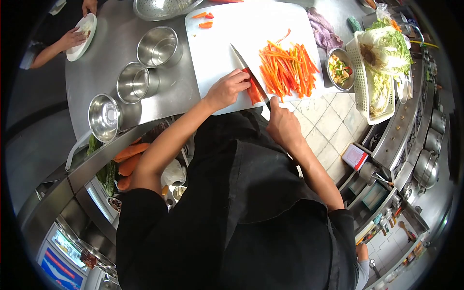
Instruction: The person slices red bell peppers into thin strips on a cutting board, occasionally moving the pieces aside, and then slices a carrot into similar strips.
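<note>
My right hand [283, 122] is wrapped round the handle of a kitchen knife [240, 57], whose blade points away to the upper left. Pressed under the bent fingers of my left hand [228, 90] is a red pepper piece [254, 93], lying along the blade's left side. Both rest on a white cutting board [217, 53]. To the right of the blade lies a pile of thin orange-red strips [288, 70]. A few small orange-red pieces [205, 24] sit at the board's far left corner.
Steel bowls [157, 47] line the steel table on the left, with a colander [164, 7] behind. Right of the board are a purple cloth [323, 29], a bowl of cut vegetables [340, 70] and a basket [360, 87] with cabbage [386, 48]. Another person's hand [72, 38] touches a white plate [83, 48].
</note>
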Tool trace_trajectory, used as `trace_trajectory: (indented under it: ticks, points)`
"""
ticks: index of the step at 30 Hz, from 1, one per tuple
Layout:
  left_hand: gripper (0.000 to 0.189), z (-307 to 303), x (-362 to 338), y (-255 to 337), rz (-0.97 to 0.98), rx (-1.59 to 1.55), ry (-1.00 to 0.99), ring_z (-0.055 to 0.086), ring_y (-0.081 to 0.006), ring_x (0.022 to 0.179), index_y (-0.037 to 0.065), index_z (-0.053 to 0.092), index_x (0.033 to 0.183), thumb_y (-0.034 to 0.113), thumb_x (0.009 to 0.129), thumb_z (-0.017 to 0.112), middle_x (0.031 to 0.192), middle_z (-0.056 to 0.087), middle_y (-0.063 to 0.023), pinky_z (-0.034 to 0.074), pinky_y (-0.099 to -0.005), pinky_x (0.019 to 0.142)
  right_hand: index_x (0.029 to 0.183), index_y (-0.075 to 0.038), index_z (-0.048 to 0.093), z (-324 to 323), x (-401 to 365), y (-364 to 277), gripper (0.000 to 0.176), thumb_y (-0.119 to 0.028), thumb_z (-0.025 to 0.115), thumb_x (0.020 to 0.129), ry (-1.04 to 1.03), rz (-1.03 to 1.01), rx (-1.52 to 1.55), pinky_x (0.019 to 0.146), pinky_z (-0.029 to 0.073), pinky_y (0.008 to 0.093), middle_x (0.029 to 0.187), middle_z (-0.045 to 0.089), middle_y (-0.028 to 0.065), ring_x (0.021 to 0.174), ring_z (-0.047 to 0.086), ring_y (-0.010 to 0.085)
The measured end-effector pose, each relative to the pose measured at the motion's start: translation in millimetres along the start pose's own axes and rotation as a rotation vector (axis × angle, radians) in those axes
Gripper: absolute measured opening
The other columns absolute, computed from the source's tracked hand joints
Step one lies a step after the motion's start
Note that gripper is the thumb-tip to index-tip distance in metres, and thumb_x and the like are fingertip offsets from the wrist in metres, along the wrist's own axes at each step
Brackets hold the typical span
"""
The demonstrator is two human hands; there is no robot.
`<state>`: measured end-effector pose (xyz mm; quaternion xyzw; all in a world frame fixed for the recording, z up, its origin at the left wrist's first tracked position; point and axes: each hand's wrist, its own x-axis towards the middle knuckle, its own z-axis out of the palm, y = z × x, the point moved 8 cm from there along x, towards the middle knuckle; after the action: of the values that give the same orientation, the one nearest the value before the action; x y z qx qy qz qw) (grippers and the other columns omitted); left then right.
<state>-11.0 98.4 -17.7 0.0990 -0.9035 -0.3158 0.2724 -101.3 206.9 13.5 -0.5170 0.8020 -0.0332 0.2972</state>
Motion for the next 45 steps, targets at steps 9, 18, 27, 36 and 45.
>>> trace_trajectory:
  ticks: [9,18,27,36,45]
  points:
    - [0.022,5.5,-2.7,-5.7,0.015,-0.079,0.043,0.054,-0.0337,0.09,-0.003,0.059,0.088,-0.009,0.07,0.047,0.102,0.056,-0.0164,0.047,-0.0379,0.078,0.099,0.001,0.037,11.9,-0.7,4.4,0.024,0.001,0.046,0.076,0.015,0.006,0.018,0.062,0.046,0.0556,0.067,0.059,0.0302,0.066,0.06,0.0476]
    - [0.027,10.2,-7.7,-8.9,0.005,-0.101,0.027,0.055,-0.0339,0.092,-0.002,0.06,0.093,-0.009,0.07,0.047,0.101,0.056,-0.0165,0.047,-0.0382,0.079,0.097,0.002,0.041,17.3,33.7,1.6,0.019,0.0,0.046,0.079,0.169,-0.111,0.039,0.058,0.046,0.055,0.066,0.059,0.0301,0.065,0.06,0.047]
    - [0.026,8.6,-5.8,-10.4,-0.009,-0.094,0.045,0.056,-0.034,0.095,-0.003,0.061,0.093,-0.007,0.071,0.047,0.102,0.057,-0.0159,0.047,-0.038,0.08,0.102,0.003,0.038,9.4,-0.4,2.2,0.024,-0.001,0.045,0.079,-0.029,-0.015,0.007,0.063,0.045,0.0563,0.066,0.058,0.0306,0.068,0.059,0.049]
    - [0.021,8.0,-4.8,-9.6,-0.023,-0.038,0.055,0.058,-0.0298,0.096,-0.005,0.064,0.087,-0.007,0.07,0.052,0.097,0.059,-0.0139,0.051,-0.0347,0.081,0.102,0.004,0.04,1.2,14.5,-1.2,0.021,-0.002,0.045,0.082,0.015,-0.055,0.06,0.062,0.047,0.054,0.067,0.058,0.031,0.067,0.059,0.0485]
    - [0.023,4.7,-2.2,-8.0,-0.041,-0.037,0.051,0.058,-0.0287,0.097,-0.004,0.065,0.089,-0.008,0.07,0.052,0.099,0.06,-0.0132,0.051,-0.0347,0.081,0.098,0.004,0.041,15.1,38.9,4.5,0.018,-0.003,0.046,0.082,0.093,-0.173,0.087,0.059,0.045,0.0553,0.067,0.058,0.0317,0.066,0.058,0.0497]
